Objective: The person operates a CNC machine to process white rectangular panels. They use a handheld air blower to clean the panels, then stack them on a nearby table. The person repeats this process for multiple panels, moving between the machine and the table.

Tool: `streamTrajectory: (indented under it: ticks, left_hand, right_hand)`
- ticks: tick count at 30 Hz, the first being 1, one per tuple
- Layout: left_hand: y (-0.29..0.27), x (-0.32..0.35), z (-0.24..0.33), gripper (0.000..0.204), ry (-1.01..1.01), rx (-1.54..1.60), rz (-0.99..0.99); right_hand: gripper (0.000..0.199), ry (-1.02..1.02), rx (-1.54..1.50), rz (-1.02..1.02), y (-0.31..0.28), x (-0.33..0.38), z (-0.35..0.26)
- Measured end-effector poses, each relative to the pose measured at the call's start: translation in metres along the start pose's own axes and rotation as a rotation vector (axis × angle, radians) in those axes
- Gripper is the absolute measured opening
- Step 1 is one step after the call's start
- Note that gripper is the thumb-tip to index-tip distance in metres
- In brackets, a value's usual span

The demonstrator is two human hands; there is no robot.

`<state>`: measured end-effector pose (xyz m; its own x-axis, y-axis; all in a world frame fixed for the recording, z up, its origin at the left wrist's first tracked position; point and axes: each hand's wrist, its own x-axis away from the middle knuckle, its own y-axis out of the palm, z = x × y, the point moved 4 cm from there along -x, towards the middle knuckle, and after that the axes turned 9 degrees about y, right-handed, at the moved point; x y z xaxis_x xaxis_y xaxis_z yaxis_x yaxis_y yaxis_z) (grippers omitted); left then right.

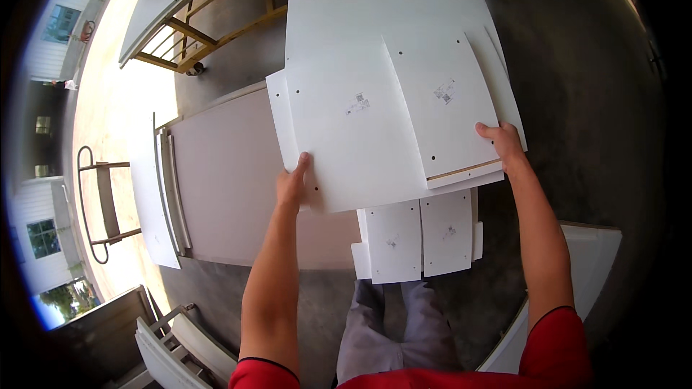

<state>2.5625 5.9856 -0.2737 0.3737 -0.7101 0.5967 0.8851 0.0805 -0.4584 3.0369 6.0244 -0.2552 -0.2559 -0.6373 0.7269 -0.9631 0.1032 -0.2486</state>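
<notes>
A stack of white furniture panels [339, 50] is held out in front of me, its top faces marked with small drilled holes and printed codes. One narrower panel [432, 130] lies on the right part of the stack, and other panel edges stick out at both sides. My left hand [292, 184] grips the near left edge, thumb on top. At the right edge my right hand [504, 145] is closed on the stack, its thumb on the narrower panel. Fingers of both hands are hidden underneath. Nearer my legs, more white panels [395, 241] show below the stack.
Left of me lies a large greyish-beige board [238, 180] with white strips [169, 194] along its side. A wheeled wooden-framed rack [191, 36] stands far left, and a metal tube handle [85, 205] is nearer. White boards lean at lower left [166, 353] and lower right [587, 256].
</notes>
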Motion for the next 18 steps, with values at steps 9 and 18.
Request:
streamTrajectory:
  ticks: [9, 18]
  left_hand:
    - [0.006, 0.002, -0.002, 0.091, 0.041, -0.037, 0.048]
    - [0.002, 0.109, -0.112, 0.066, 0.169, 0.021, 0.238]
  right_hand:
    - [0.096, -0.195, 0.447, 0.265, -0.06, -0.029, -0.02]
    - [0.074, -0.177, 0.137, 0.131, -0.084, 0.085, 0.099]
